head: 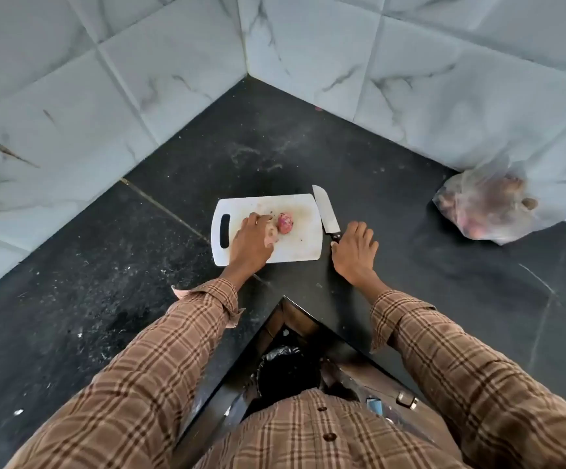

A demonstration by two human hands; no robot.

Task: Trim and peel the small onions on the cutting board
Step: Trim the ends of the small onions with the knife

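A white cutting board (303, 245) lies on the black counter. On it sits a small red onion (285, 223). My left hand (252, 238) rests on the board just left of it, fingers curled over a second, paler small onion (272, 235) that is mostly hidden. A knife (325, 211) lies along the board's right edge, blade pointing away from me. My right hand (354, 253) lies flat on the counter with fingers spread, its index finger touching the end of the dark handle (335, 235).
A clear plastic bag of onions (488, 211) leans on the tiled wall at the right. The black counter (105, 265) is L-shaped, with an inner corner edge (285, 299) just before me. A black-lined bin (285, 367) stands below.
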